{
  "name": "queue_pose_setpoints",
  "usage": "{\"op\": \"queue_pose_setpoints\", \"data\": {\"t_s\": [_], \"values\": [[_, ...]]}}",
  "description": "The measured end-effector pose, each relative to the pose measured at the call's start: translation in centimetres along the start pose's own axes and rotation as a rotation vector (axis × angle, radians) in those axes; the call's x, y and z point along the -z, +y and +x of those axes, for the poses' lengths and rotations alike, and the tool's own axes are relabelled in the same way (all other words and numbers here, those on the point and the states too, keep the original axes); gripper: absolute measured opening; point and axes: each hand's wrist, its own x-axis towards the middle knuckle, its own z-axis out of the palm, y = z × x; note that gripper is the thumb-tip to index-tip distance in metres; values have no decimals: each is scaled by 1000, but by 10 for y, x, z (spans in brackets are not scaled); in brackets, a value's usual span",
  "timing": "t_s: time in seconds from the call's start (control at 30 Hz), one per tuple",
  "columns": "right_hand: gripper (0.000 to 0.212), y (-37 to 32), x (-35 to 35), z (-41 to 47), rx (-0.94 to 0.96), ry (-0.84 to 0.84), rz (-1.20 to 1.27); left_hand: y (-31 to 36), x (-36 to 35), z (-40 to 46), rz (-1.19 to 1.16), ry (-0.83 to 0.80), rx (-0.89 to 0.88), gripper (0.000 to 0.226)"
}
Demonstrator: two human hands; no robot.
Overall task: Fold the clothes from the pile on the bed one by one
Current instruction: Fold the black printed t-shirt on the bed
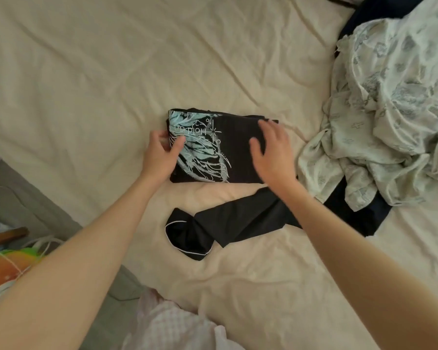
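Head view: folded black shirt (223, 147) lies mid-bed (86, 72). Left hand (159, 155) pinches its edge; right hand (273, 152) hovers, fingers (266, 127) apart. A careless lift could spill the folds open.

location: bedroom in a home. evidence: a bed (86, 72) with a creased cream sheet fills most of the view. to the right of the bed's centre lies a pile of loose clothes (390, 109), pale printed fabric over dark items. off the bed's left edge, a grey floor (23, 198) holds colourful household items (8, 266).
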Motion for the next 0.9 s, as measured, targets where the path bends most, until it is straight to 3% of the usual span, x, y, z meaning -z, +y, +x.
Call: {"op": "queue_pose_setpoints", "data": {"t_s": [0.1, 0.27, 0.4, 0.47, 0.53, 0.63, 0.67, 0.73, 0.9], "values": [[54, 15, -39, -24, 203, -57, -283, -27, -1, -14, 72, 9, -12, 32], [60, 29, -64, -13, 181, -164, -476, -47, 0, -14, 54, 140, 63, 23], [58, 32, -65, 2, 182, -302, -486, -48, 3, -12, -62, 74, 101, 28], [56, 30, -56, 3, 198, -305, -320, -37, 2, -15, -79, 52, 77, 34], [45, 28, -38, 3, 114, -165, 2, -24, -1, -15, -125, 30, 53, 40], [35, 39, -8, 9, -358, 117, 312, -8, -3, -7, -166, -34, 79, 49], [39, 45, 0, 14, -548, 88, 412, -4, -3, -4, -158, -59, 93, 51], [48, 61, 7, 24, -779, -127, 638, -3, -1, 4, -198, -94, 138, 50], [45, 65, 8, 41, -799, -390, 751, -6, 3, 10, -321, -172, 221, 36]]}}
